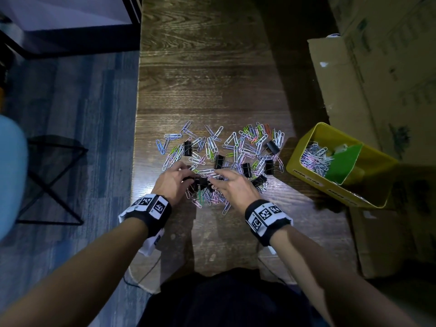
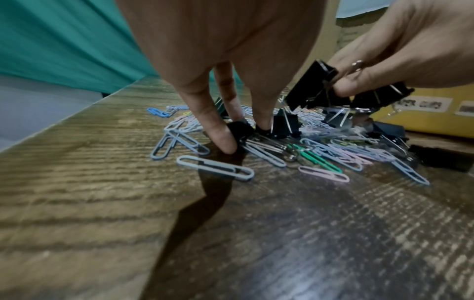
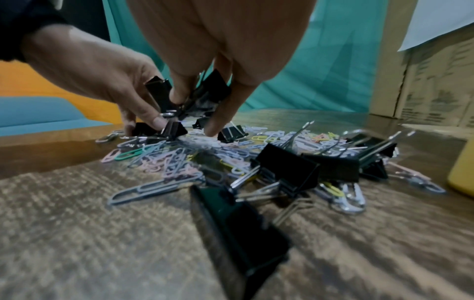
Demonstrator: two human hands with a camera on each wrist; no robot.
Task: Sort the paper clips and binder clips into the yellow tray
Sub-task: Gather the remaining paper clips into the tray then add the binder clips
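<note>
Coloured paper clips (image 1: 238, 142) and black binder clips (image 1: 219, 161) lie mixed in a pile on the wooden table (image 1: 207, 74). The yellow tray (image 1: 330, 188) stands tilted at the pile's right, with a green divider (image 1: 344, 161) and paper clips (image 1: 313, 159) in its left compartment. At the pile's near edge my left hand (image 1: 188, 181) pinches a binder clip (image 2: 242, 130) that rests on the table. My right hand (image 1: 215, 184) holds a small bunch of binder clips (image 3: 207, 93) just above the pile, close to the left hand (image 3: 143, 121).
Cardboard boxes (image 1: 368, 74) stand along the table's right side, behind and beside the tray. The table's left edge (image 1: 138, 119) drops to a blue floor, where a black-framed stool (image 1: 52, 180) stands. More binder clips (image 3: 290, 170) lie near my right wrist.
</note>
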